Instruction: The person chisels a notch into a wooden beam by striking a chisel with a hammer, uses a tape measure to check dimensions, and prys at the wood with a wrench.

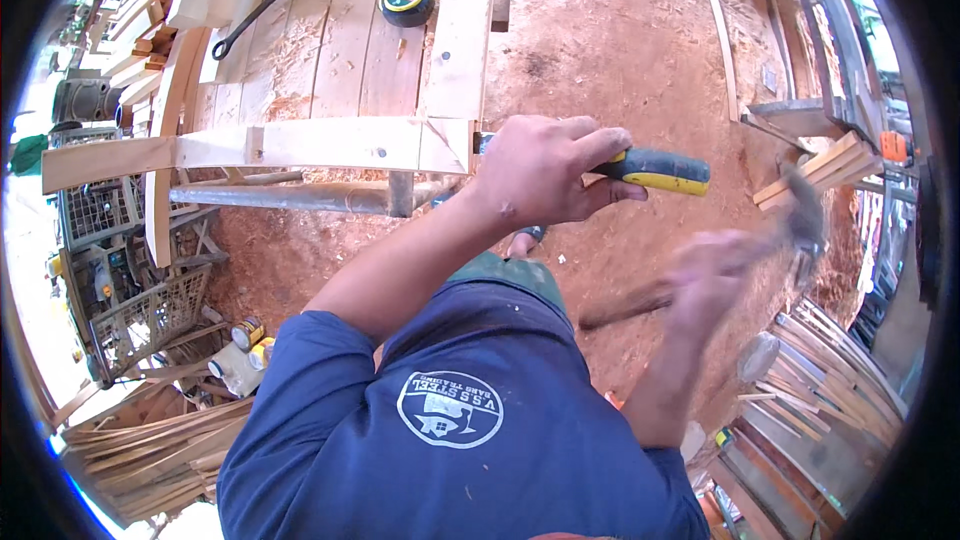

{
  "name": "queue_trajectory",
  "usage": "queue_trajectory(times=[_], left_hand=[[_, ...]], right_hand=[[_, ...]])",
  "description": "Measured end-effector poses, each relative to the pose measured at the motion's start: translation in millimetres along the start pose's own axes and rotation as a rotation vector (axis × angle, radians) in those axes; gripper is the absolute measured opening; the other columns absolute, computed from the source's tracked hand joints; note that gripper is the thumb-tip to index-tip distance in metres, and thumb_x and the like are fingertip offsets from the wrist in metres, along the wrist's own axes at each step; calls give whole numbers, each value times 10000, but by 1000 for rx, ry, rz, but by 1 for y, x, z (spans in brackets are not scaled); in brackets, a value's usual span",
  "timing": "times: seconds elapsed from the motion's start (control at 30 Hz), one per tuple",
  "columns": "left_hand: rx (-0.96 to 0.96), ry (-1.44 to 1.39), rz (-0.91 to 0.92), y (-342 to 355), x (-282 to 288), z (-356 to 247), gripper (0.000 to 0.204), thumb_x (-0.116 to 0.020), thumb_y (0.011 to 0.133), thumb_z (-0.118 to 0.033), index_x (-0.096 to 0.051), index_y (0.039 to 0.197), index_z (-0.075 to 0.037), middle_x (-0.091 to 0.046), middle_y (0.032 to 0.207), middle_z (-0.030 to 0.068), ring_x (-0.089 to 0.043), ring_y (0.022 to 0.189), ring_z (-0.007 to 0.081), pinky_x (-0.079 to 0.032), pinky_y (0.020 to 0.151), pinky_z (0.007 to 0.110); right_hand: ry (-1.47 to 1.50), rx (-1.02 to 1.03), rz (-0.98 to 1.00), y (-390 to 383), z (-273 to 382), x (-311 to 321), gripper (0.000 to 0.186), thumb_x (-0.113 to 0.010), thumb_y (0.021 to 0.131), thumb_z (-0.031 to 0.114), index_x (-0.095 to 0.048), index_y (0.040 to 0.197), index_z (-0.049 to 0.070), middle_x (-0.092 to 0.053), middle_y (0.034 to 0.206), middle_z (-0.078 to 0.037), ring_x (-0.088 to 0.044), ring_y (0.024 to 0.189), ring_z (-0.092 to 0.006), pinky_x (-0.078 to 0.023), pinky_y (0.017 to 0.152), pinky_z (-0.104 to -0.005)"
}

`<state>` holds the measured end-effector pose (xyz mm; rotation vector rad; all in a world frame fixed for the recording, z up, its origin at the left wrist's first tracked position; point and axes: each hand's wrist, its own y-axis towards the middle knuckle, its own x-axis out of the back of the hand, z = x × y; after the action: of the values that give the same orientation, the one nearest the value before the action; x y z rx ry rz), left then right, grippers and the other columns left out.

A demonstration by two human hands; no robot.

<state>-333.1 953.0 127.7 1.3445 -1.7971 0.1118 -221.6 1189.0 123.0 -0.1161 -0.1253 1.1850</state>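
My left hand [545,170] is closed around a chisel [660,172] with a black and yellow handle, which points to the right. Most of the blade is hidden by the hand; a bit of it shows against the end of a pale wooden rail [330,145]. That rail meets an upright board [458,50] at a corner, where pencil lines show. To the right and lower, my right hand [712,275] grips a hammer [803,220] by its wooden handle. Hand and hammer are smeared by motion, and the hammer head is apart from the chisel.
On the planked bench [335,60] lie a tape measure [406,2], a long wrench [275,2] and wood shavings. Stacked timber [150,30] stands at the far left. Wire crates [150,325] and cans [247,333] sit left; wood strips [830,370] lie right, on reddish ground.
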Motion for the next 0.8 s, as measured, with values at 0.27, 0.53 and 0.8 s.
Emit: queue_trajectory(times=[0.27, 0.53, 0.8], left_hand=[[5, -63, -14, -4, 6, 3, 431, -850, 798, -456, -703, 1081, -166, -691, 811, 70, -715, 677, 275, -551, 563, 390], [-88, -170, -365, 14, 92, -25, 501, -844, 843, -156, -640, 1254, 45, -761, 934, 126, -752, 774, 178, -607, 689, 285], [-97, 64, 109, -5, -19, -39, 498, -882, 725, -455, -718, 1099, -171, -667, 757, 20, -680, 587, 227, -521, 505, 371]], right_hand=[[-232, -173, 111, -7, 9, 7, 170, -648, 936, 24, -489, 924, 84, -497, 627, 2, -496, 458, -88, -418, 439, -248], [-83, -219, -4, 1, -11, 37, 194, -658, 925, 38, -475, 957, 94, -488, 642, 5, -470, 462, -89, -426, 440, -257], [-38, -333, 78, -6, -22, 31, 181, -687, 918, 52, -509, 931, 82, -537, 671, -4, -512, 484, -86, -445, 447, -255]])
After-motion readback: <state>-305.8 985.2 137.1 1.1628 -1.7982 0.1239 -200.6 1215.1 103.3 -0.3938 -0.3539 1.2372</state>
